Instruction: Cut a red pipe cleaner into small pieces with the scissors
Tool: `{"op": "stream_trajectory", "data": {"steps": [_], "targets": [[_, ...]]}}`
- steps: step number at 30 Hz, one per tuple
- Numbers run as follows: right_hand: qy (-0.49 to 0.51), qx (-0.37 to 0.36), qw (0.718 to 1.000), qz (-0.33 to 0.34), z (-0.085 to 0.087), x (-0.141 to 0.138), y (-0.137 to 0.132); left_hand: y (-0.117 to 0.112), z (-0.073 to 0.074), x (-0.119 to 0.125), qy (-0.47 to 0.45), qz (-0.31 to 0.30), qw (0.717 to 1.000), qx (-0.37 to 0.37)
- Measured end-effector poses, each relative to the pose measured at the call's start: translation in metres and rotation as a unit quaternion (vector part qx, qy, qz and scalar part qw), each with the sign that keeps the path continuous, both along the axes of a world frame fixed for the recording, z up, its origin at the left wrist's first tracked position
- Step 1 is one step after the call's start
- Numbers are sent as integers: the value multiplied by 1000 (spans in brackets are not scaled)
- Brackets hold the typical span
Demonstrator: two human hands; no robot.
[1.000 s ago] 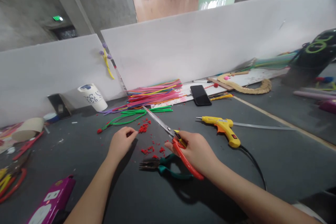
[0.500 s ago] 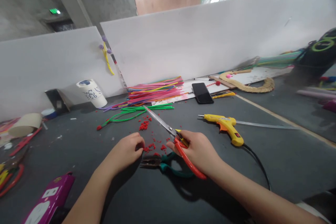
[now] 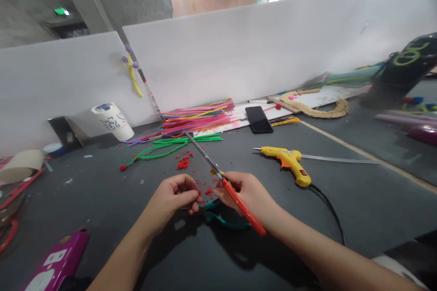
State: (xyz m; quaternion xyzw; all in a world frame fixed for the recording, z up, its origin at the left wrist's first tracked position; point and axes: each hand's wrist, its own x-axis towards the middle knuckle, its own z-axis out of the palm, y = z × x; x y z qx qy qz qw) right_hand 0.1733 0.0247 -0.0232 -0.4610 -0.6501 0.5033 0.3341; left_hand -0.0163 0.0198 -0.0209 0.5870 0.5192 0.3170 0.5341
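My right hand (image 3: pixel 251 195) grips red-handled scissors (image 3: pixel 218 173) whose closed blades point up and left over the dark table. My left hand (image 3: pixel 175 195) sits just left of it with fingers curled in a pinch, right by small red scraps (image 3: pixel 208 191); what it pinches is too small to name. Teal-handled pliers (image 3: pixel 223 220) lie on the table under and between both hands. More red scraps (image 3: pixel 183 163) are scattered beyond the hands.
A yellow glue gun (image 3: pixel 288 161) with a black cord lies to the right. Coloured pipe cleaners (image 3: pixel 198 120), green ones (image 3: pixel 170 145), a phone (image 3: pixel 258 119) and a paper cup (image 3: pixel 112 120) sit by the white partition. A purple power strip (image 3: pixel 56 261) lies near left.
My left hand has drawn back from the far red scraps toward me and to the right hand, closing into a pinch over the pliers. The scissors stay held.
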Motion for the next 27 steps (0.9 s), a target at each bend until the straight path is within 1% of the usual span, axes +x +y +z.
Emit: {"op": "stream_trajectory", "data": {"steps": [2,4,9,14,17,19,21,24,25,27], "targets": [[51,-47,997,25,0,-3,-2,-5,-1,10,-94,12,995,-40],[83,-65,994,41,1,-6,-4,-9,-2,18,-139,20,989,-51],[110,-74,990,48,4,-7,-7,-13,-3,24,-181,37,981,-53],[108,-42,992,42,4,-6,-7,-15,-3,23,-205,32,977,-48],[108,-35,993,42,2,-5,-8,-16,-3,24,-200,30,978,-48],[117,-35,992,45,3,-5,-8,-16,-2,24,-169,34,983,-57],[131,-50,989,49,5,-4,-9,-16,0,23,-116,58,990,-51],[136,-101,984,51,9,-3,-9,-14,3,20,-58,107,993,-9],[128,-113,984,53,10,-2,-9,-14,4,20,-53,110,992,-1],[108,-115,986,55,11,-2,-8,-14,5,20,-51,90,995,-4]]}}
